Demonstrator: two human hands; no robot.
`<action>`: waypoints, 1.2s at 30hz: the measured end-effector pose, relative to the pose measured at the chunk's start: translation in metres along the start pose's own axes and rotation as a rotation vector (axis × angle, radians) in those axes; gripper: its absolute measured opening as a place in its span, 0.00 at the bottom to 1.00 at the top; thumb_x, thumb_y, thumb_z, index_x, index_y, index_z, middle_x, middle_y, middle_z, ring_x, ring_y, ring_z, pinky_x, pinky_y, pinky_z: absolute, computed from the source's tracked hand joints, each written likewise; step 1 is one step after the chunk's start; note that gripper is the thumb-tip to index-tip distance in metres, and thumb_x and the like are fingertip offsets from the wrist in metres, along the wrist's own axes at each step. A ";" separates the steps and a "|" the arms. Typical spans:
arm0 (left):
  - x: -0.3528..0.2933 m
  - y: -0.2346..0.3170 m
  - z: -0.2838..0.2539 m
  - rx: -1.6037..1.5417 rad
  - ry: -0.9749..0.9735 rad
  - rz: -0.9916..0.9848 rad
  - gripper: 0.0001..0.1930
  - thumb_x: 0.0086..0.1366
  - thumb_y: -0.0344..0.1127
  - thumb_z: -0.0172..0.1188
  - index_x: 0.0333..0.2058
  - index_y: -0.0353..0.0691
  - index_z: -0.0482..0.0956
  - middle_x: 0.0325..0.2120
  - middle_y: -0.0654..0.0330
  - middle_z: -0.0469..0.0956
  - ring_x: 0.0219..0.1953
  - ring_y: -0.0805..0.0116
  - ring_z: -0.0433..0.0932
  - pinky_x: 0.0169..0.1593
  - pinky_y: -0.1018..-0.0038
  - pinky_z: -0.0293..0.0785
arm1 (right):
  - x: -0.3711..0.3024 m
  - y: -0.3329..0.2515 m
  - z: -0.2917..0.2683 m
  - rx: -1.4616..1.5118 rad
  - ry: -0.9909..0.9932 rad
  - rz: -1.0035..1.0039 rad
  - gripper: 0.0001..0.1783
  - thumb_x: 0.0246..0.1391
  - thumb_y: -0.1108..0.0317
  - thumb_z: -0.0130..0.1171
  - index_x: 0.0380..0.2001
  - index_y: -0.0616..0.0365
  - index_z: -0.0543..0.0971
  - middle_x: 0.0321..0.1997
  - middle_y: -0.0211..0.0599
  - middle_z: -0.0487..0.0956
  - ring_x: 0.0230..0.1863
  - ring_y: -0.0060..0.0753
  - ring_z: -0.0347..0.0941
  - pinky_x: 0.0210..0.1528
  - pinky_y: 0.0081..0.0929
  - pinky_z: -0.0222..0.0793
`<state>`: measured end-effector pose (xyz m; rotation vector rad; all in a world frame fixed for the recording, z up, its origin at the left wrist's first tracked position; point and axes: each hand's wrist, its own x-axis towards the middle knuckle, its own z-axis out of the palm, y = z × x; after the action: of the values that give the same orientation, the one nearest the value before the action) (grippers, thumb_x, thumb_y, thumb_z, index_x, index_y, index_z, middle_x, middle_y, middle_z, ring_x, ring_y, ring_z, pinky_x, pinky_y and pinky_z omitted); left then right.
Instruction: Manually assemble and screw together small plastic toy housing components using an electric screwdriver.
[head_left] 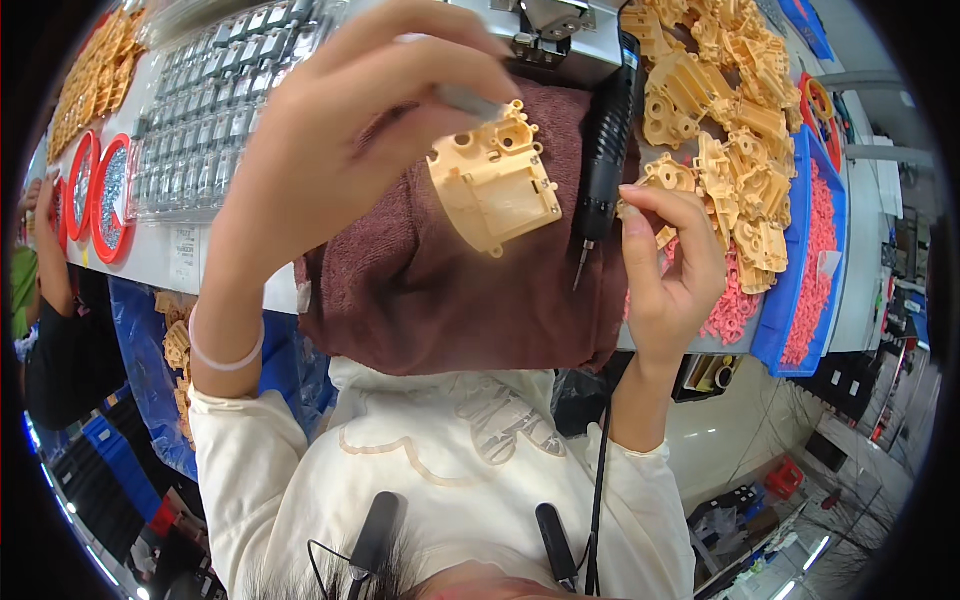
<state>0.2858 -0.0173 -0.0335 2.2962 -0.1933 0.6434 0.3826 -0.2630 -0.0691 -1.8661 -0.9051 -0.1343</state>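
Note:
My left hand (345,130) is closed at the upper left edge of a pale yellow plastic housing (505,195), which is tilted over a brown towel (390,290). Its fingertips are blurred, and a grey piece (465,101) shows between them. To the right, my right hand (672,250) pinches thumb and forefinger together beside the heap of yellow housings (735,180). Whatever sits in that pinch is too small to make out. A black electric screwdriver (606,140) lies between the housing and my right hand, its bit pointing toward me.
Pink small parts fill a blue tray (843,230) at right, and more pink parts (732,305) lie beside it. A clear tray of metal parts (205,130) and red-rimmed dishes (112,200) stand at left. A metal device (560,50) is behind the towel. Another person's arm (48,250) shows far left.

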 end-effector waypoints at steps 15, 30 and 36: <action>0.023 -0.011 0.024 0.375 -0.328 0.359 0.18 0.43 0.27 0.62 0.38 0.37 0.82 0.40 0.59 0.80 0.44 0.59 0.79 0.46 0.68 0.77 | -0.025 0.025 -0.048 -0.021 0.039 0.132 0.10 0.49 0.83 0.58 0.36 0.64 0.81 0.31 0.38 0.79 0.31 0.29 0.74 0.35 0.21 0.69; -0.014 0.002 0.029 0.216 -0.316 -0.064 0.45 0.49 0.59 0.69 0.62 0.42 0.68 0.63 0.52 0.66 0.64 0.50 0.65 0.63 0.60 0.64 | -0.043 0.030 -0.081 -0.239 -0.053 0.330 0.08 0.48 0.77 0.64 0.34 0.61 0.81 0.32 0.37 0.80 0.32 0.30 0.75 0.36 0.24 0.70; -0.015 0.008 0.040 0.218 -0.272 -0.067 0.49 0.35 0.45 0.78 0.62 0.48 0.69 0.66 0.52 0.61 0.63 0.49 0.66 0.62 0.56 0.66 | -0.045 0.037 -0.064 -0.609 -0.246 0.146 0.07 0.45 0.70 0.66 0.30 0.57 0.80 0.28 0.37 0.73 0.34 0.41 0.71 0.36 0.35 0.67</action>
<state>0.2858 -0.0520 -0.0605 2.5852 -0.1806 0.3287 0.3924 -0.3469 -0.0871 -2.5519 -0.9569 -0.0975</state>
